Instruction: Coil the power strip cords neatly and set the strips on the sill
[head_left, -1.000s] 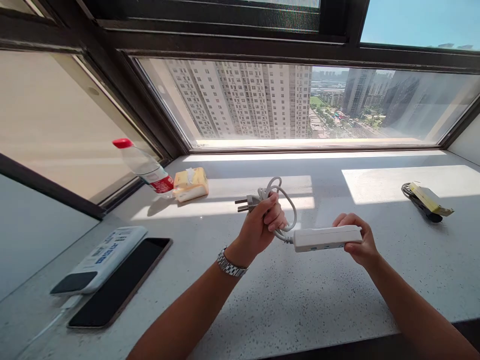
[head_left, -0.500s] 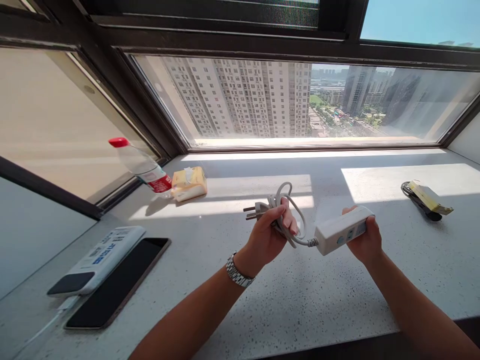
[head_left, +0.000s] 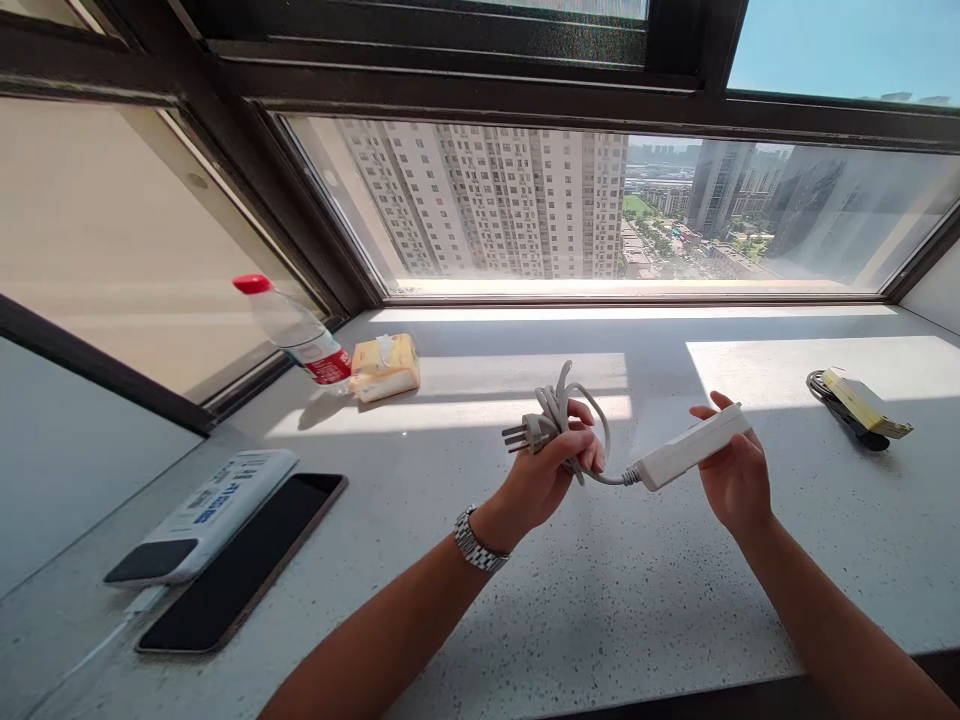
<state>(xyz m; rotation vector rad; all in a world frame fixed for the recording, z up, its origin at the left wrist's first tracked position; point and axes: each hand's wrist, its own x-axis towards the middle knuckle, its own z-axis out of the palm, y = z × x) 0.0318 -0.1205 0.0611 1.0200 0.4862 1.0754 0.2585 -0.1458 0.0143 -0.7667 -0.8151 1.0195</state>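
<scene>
Speckled white tabletop (head_left: pixel 585 590) down below; right hand (head_left: pixel 741 485) has the uncorded end of the white power strip (head_left: pixel 686 453), thumb on the near side and a couple of fingers poking up loose behind; left hand (head_left: pixel 551 472) is curled round the bunched grey cord (head_left: pixel 553 400); strip itself is between the two, over the tabletop, right hand clearly the nearer one; its long axis runs from the cord end, low and left, up and right to that right hand; the cord bridges the gap; then the plug (head_left: pixel 540 433), sticking out past the left thumb, prongs (head_left: pixel 514 437) aimed left, away from the strip.
</scene>
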